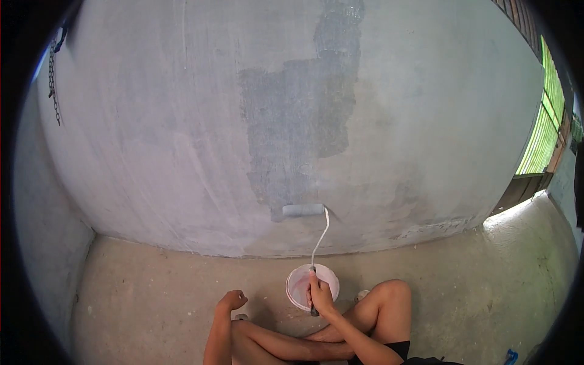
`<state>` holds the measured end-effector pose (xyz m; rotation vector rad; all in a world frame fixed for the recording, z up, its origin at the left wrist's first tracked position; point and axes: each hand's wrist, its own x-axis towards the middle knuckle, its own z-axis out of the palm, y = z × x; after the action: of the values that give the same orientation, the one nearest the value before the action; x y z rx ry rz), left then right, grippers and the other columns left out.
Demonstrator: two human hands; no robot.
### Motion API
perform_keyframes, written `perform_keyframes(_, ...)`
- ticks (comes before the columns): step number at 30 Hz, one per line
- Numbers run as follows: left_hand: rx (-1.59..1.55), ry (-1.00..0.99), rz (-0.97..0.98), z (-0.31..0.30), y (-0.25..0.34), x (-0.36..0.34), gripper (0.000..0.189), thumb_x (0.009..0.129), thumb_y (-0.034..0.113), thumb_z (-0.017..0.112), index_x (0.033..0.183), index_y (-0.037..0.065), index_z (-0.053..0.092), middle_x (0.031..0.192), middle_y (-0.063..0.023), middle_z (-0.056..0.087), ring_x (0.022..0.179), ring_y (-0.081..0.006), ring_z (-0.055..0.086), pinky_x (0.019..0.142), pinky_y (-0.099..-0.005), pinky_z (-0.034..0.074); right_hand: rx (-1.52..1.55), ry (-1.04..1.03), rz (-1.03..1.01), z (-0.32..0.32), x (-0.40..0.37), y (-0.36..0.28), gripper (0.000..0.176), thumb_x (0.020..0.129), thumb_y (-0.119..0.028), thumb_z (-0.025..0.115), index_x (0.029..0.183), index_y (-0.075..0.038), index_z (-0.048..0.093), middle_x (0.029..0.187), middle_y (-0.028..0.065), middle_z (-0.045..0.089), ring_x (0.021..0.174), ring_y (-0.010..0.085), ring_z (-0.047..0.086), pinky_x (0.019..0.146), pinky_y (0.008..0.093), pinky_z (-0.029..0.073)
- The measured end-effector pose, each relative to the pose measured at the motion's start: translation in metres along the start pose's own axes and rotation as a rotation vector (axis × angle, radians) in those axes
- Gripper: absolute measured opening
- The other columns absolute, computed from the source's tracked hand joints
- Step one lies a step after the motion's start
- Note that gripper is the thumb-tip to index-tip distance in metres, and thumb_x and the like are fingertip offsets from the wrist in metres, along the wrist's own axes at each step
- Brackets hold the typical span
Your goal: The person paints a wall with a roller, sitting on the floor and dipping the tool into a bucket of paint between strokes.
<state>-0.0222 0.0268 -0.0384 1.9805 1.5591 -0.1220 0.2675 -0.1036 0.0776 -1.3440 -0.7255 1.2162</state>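
My right hand [320, 293] is wrapped round the black handle of a paint roller [320, 237]. The roller's grey sleeve lies against the lower part of a grey wall [426, 121], at the bottom of a darker, wet-looking patch [292, 115]. Under my right hand a whitish bucket [333, 278] stands on the floor, partly hidden by the hand and handle. My left hand [233, 299] hovers near my left knee, fingers loosely curled, with nothing visible in it.
My crossed legs [389, 304] are close to the bucket on the concrete floor [158, 292]. A chain [53, 85] hangs at the upper left. To the right is a slatted opening [541, 134] with light behind it. A small blue object [511, 356] lies at the lower right.
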Motion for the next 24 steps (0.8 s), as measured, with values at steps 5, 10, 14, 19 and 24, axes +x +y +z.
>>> perform_keyframes(5,-0.01,0.011,-0.005,0.001,0.0,0.0,0.032,0.076,0.034,0.06,0.092,0.007,0.066,0.099,-0.0195,0.066,0.097,-0.0351,0.061,0.087,-0.0421,0.048,-0.006,-0.003,-0.117,0.004,0.009,-0.012,0.053,0.097,-0.049,0.037,0.068,-0.005,0.045,0.046,0.0009,0.04,0.033,0.011,0.038,0.035,0.0255,0.032)
perform_keyframes(10,-0.026,0.015,-0.021,-0.002,0.003,-0.003,0.032,0.076,0.034,0.06,0.092,0.007,0.066,0.1,-0.0195,0.065,0.097,-0.0346,0.061,0.087,-0.0419,0.048,0.007,-0.019,-0.059,0.0,0.009,0.007,0.052,0.097,-0.049,0.036,0.068,-0.006,0.045,0.047,0.0009,0.041,0.034,0.0109,0.038,0.034,0.0259,0.032)
perform_keyframes(14,-0.031,0.012,-0.002,-0.002,0.003,-0.002,0.032,0.076,0.034,0.061,0.092,0.007,0.067,0.101,-0.0195,0.065,0.098,-0.0343,0.061,0.087,-0.0418,0.048,-0.052,0.02,0.044,-0.005,0.001,0.02,0.053,0.096,-0.05,0.037,0.068,-0.006,0.045,0.047,0.0009,0.041,0.034,0.011,0.038,0.034,0.0262,0.032)
perform_keyframes(19,-0.007,0.008,-0.005,-0.002,0.005,-0.004,0.032,0.077,0.034,0.061,0.094,0.007,0.067,0.102,-0.0196,0.065,0.099,-0.0343,0.061,0.087,-0.0418,0.048,0.117,-0.028,0.033,0.001,-0.017,-0.031,0.053,0.095,-0.051,0.04,0.068,-0.006,0.045,0.046,0.0011,0.04,0.033,0.0108,0.038,0.033,0.0261,0.031)
perform_keyframes(24,-0.008,-0.018,-0.025,-0.004,0.005,-0.002,0.033,0.077,0.035,0.061,0.096,0.008,0.067,0.103,-0.0204,0.064,0.1,-0.0347,0.06,0.088,-0.0416,0.048,0.035,0.001,-0.199,-0.005,0.0,-0.095,0.053,0.096,-0.05,0.04,0.069,-0.005,0.045,0.045,0.0009,0.04,0.033,0.01,0.038,0.033,0.0253,0.031)
